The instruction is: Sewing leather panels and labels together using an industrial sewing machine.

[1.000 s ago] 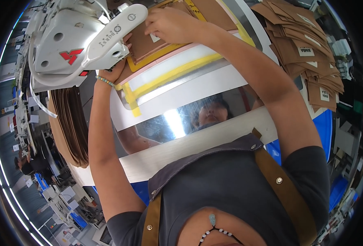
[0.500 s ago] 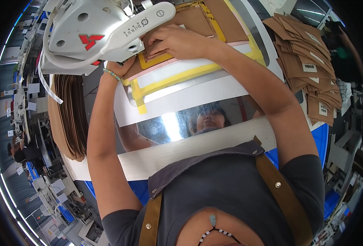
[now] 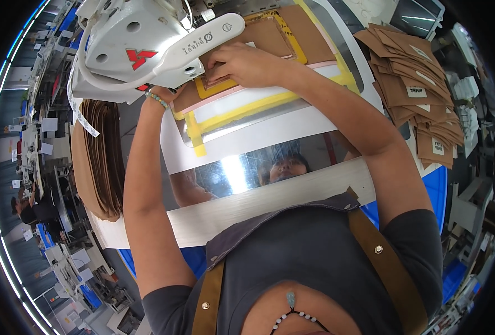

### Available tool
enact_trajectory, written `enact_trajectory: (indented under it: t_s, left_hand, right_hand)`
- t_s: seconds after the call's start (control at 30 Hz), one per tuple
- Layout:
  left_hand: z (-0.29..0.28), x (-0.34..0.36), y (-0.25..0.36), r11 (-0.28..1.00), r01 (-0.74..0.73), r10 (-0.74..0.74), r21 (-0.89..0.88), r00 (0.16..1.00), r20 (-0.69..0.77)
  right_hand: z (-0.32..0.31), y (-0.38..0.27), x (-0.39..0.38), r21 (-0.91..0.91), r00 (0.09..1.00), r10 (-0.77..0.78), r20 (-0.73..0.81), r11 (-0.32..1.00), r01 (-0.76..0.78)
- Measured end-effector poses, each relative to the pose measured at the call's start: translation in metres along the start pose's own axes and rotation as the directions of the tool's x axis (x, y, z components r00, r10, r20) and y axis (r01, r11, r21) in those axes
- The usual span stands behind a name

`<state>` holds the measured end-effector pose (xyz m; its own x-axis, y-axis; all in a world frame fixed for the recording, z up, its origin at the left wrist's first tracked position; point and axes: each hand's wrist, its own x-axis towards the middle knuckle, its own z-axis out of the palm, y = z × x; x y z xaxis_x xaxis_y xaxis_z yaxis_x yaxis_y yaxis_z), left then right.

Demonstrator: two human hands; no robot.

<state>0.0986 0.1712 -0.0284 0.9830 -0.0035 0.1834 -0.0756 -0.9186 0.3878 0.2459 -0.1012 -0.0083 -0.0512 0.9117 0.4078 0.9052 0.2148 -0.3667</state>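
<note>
A white sewing machine head point(image 3: 119, 39) overhangs a work plate with a yellow-bordered template frame point(image 3: 299, 53) holding brown card pieces point(image 3: 272, 42). My right hand point(image 3: 239, 67) rests on the frame's lower left part, its bent fingers apart beside the machine arm, with nothing visibly gripped. My left hand point(image 3: 163, 95), with a bead bracelet at the wrist, reaches under the machine head at the frame's left side; its fingers are mostly hidden. Yellow tape point(image 3: 197, 137) and white sheets point(image 3: 219, 151) border the plate, below which a shiny metal strip point(image 3: 203, 181) reflects my face.
A heap of brown labelled envelope-like pieces point(image 3: 407, 84) lies at right. A long stack of brown pieces point(image 3: 96, 162) stands at left. Blue bins point(image 3: 434, 195) sit below the table edge point(image 3: 270, 195). Another person point(image 3: 29, 209) is among distant machines at far left.
My right hand has moved down over the frame to its lower left edge, fingers beside the machine arm. My left hand stays under the machine head. The whole view has shifted slightly.
</note>
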Motion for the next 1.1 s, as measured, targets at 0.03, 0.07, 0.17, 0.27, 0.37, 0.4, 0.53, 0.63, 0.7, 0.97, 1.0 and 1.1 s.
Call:
enact_trajectory:
  t_s: [0.03,0.07,0.17,0.27,0.37,0.4,0.53,0.63,0.7,0.97,1.0,1.1]
  left_hand:
    - [-0.001,0.0,0.0,1.0,0.001,-0.001,0.005,1.0,0.006]
    - [-0.001,0.001,0.0,1.0,0.003,-0.003,0.008,1.0,0.01]
    - [0.0,0.001,0.001,1.0,0.008,-0.009,0.023,1.0,0.016]
    - [0.001,0.0,0.001,0.999,0.018,-0.018,0.04,1.0,0.018]
    - [0.001,-0.001,0.001,0.998,0.027,-0.028,0.052,0.999,0.023]
    - [0.001,-0.001,0.001,0.998,0.028,-0.03,0.058,0.999,0.023]
    - [0.0,0.003,0.002,0.997,0.036,-0.038,0.075,0.999,0.035]
    - [0.001,0.008,0.002,0.995,0.037,-0.04,0.089,0.999,0.037]
    - [0.002,0.01,0.002,0.994,0.038,-0.042,0.099,0.998,0.038]
    - [0.006,0.004,-0.001,0.985,0.051,-0.055,0.165,0.998,0.02]
    - [0.007,0.003,0.0,0.981,0.053,-0.057,0.188,0.998,0.02]
    - [0.008,0.005,0.006,0.961,0.069,-0.079,0.267,0.996,0.028]
  right_hand:
    - [0.0,0.001,0.0,0.006,1.0,-0.012,-0.001,1.0,0.012]
    - [0.001,0.002,0.001,0.0,1.0,-0.022,-0.012,1.0,0.022]
    - [0.003,0.002,0.0,0.0,1.0,-0.028,0.011,1.0,0.028]
    - [0.005,0.001,-0.001,0.039,0.998,0.044,-0.048,0.998,-0.042]
    - [0.005,0.0,-0.002,0.017,0.999,0.021,-0.048,1.0,-0.021]
    - [0.005,0.0,-0.001,0.013,0.998,0.009,-0.06,1.0,-0.008]
    - [0.003,0.003,0.0,0.016,0.999,0.007,-0.048,1.0,-0.007]
    - [0.003,0.006,0.002,-0.066,0.997,-0.042,-0.066,0.997,0.037]
    - [0.003,0.008,0.003,-0.047,0.998,-0.015,-0.055,0.999,0.012]
    - [0.001,0.001,0.003,0.011,0.996,0.089,0.001,0.996,-0.089]
    - [0.0,-0.001,0.002,0.009,0.994,0.106,0.003,0.994,-0.106]
    - [-0.005,-0.006,0.002,-0.019,0.993,0.12,-0.002,0.993,-0.12]
